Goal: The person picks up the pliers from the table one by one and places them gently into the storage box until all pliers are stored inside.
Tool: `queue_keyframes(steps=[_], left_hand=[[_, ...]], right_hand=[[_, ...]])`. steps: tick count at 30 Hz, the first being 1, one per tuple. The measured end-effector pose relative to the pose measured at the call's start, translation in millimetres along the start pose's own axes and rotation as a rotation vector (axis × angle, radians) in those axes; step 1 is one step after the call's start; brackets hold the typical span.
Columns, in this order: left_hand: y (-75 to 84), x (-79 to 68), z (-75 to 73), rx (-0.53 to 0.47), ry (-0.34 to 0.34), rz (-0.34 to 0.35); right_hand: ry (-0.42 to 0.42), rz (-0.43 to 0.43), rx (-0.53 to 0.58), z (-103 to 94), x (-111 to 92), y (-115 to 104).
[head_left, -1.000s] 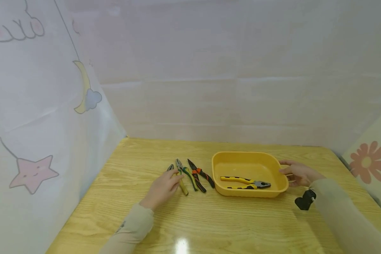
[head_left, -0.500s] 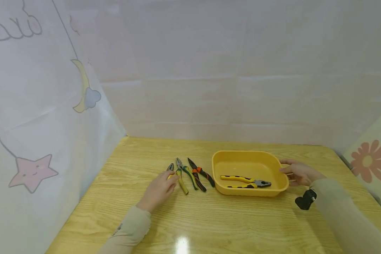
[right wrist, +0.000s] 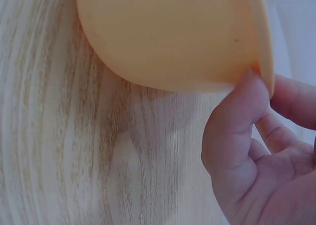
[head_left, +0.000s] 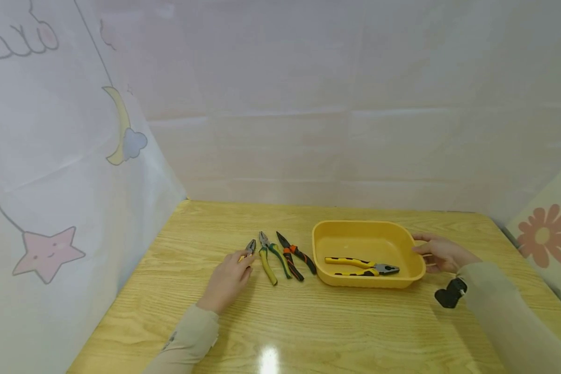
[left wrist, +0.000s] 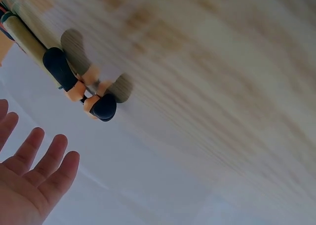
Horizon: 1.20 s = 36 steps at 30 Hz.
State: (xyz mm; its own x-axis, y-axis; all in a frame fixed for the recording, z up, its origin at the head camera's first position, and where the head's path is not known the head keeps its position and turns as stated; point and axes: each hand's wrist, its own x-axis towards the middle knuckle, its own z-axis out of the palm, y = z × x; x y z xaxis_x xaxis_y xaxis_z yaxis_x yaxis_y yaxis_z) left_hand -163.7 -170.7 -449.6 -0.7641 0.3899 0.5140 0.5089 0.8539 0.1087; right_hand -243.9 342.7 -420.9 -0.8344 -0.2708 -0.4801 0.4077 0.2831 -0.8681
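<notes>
My left hand (head_left: 226,280) is over the handles of the leftmost pliers (head_left: 251,246), hiding most of them. In the left wrist view its fingers (left wrist: 61,178) are spread and loosely bent, apart from the dark-ended handles (left wrist: 59,69). Just right of it lie pliers with yellow-green handles (head_left: 267,266), then long-nose pliers with black and orange handles (head_left: 288,255). With thumb and fingers, my right hand (head_left: 441,254) pinches the right-end rim of a yellow plastic tray (head_left: 355,282). Inside the tray rest combination pliers (head_left: 355,263) with yellow and black handles.
The wooden table (head_left: 336,327) carries everything. White printed sheets (head_left: 280,156) rise behind it and at both sides. A small black device (head_left: 451,293) is fastened at the right sleeve cuff.
My left hand has shifted left, away from the yellow-green-handled pliers and over the leftmost pair. My right hand stays on the tray's rim, and the tray stands as before.
</notes>
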Motion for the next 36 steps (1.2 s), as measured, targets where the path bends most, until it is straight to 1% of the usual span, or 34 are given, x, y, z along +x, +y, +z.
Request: queue_keyframes(steps=[4, 9, 14, 17, 22, 24, 28, 30, 33, 36], left_hand=[[-1.0, -0.9, -1.1, 0.022, -0.032, -0.04], [0.1, -3.0, -4.1, 0.073, -0.072, -0.064], [1.5, -7.1, -6.6, 0.12, -0.146, -0.106], [0.9, -9.7, -4.5, 0.129, -0.182, -0.133], [-0.3, -15.4, 2.4, 0.146, -0.216, -0.176], [0.1, -17.4, 4.6, 0.129, -0.244, -0.208], [1.9, -18.4, 6.5, 0.044, -0.307, -0.284], [2.7, -17.9, 6.3, 0.009, -0.323, -0.309], [3.3, -17.0, 6.6, 0.016, -0.337, -0.319], [3.2, -16.9, 8.2, 0.055, -0.34, -0.311]], right_hand=[[0.009, 0.004, -0.003, 0.4, 0.1, -0.1], [0.017, 0.008, -0.004, 0.8, -0.2, -0.4], [0.016, 0.008, 0.0, 2.0, -0.7, -1.3], [0.019, 0.01, 0.003, 2.5, -1.2, -2.0], [0.026, 0.015, 0.006, 2.9, -1.7, -2.6], [0.028, 0.015, 0.008, 2.9, -1.8, -2.7], [0.031, 0.019, 0.009, 2.8, -1.9, -2.8], [0.031, 0.019, 0.007, 2.7, -1.8, -2.9], [0.032, 0.02, 0.008, 2.9, -1.8, -3.2], [0.03, 0.018, 0.009, 2.7, -2.1, -3.6]])
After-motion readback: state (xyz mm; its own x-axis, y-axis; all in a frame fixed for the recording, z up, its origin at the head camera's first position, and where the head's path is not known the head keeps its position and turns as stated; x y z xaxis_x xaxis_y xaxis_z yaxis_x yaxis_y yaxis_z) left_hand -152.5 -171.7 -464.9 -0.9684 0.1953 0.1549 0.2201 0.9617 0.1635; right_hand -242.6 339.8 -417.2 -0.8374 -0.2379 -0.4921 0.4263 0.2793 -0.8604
